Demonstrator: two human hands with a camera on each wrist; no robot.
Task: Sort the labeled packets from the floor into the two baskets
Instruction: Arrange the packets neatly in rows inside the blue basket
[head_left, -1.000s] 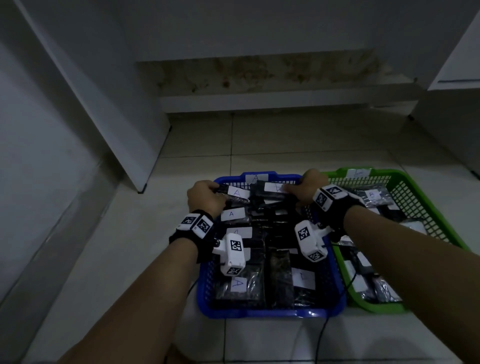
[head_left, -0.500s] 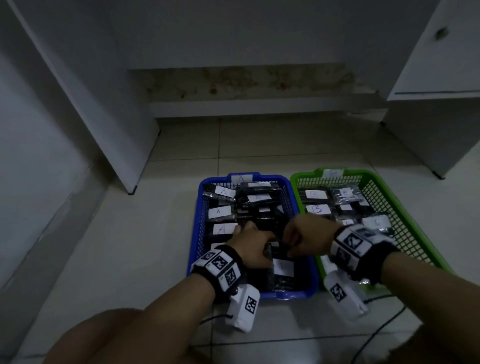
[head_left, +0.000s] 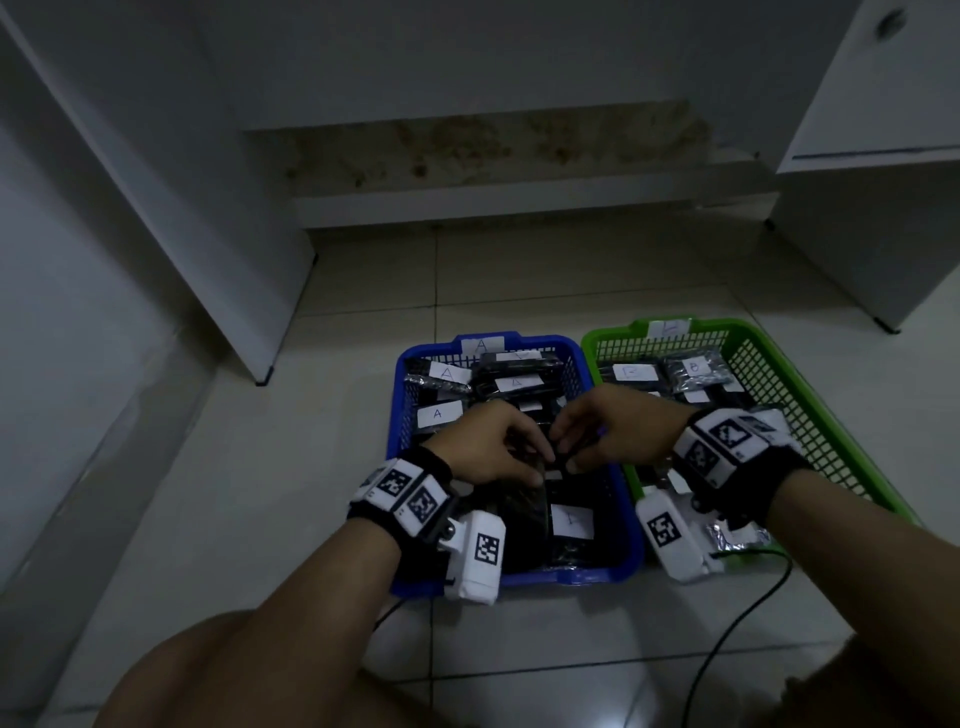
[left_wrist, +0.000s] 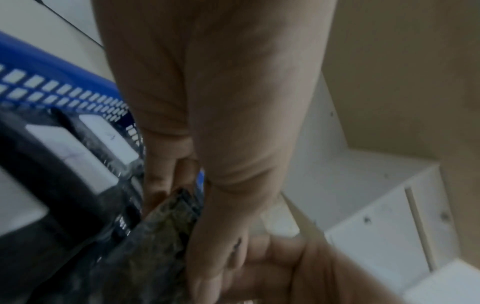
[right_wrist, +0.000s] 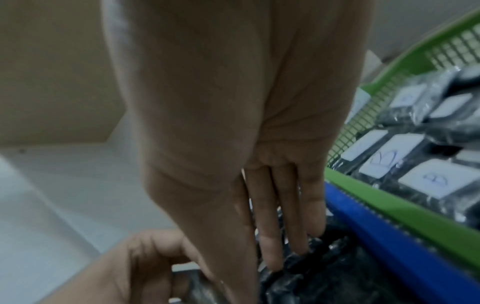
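A: Where is the packet being handled?

B: A dark, crinkly packet (head_left: 524, 512) sits over the middle of the blue basket (head_left: 399, 415), toward its near half, on top of the other packets. In the left wrist view its end (left_wrist: 166, 222) lies between thumb and fingers.

A: And the hands?

B: The left hand (head_left: 488, 447) has its fingers and thumb curled round that packet. The right hand (head_left: 610, 434) meets it fingertip to fingertip at the same spot; in the right wrist view its fingers (right_wrist: 270, 230) reach down almost straight onto black plastic wrap, and I cannot tell whether they pinch it.

A: What else is in the blue basket?

B: Black packets with white labels. 3 labels read "A" along the far and left sides (head_left: 448, 372), and a tag marked "A" (head_left: 482, 344) sits on the far rim. A label (head_left: 571, 521) by the near right corner is hard to read.

A: The other basket?

B: The green basket (head_left: 789, 384) stands touching the blue one's right side. It holds similar packets labelled "B" (head_left: 631, 372), with a paper tag (head_left: 669, 327) on its far rim.

A: Around them?

B: Pale floor tiles (head_left: 311, 467), white cabinet panels (head_left: 878, 208) at left and right, and a black cable (head_left: 727, 629) trailing from the right wrist.
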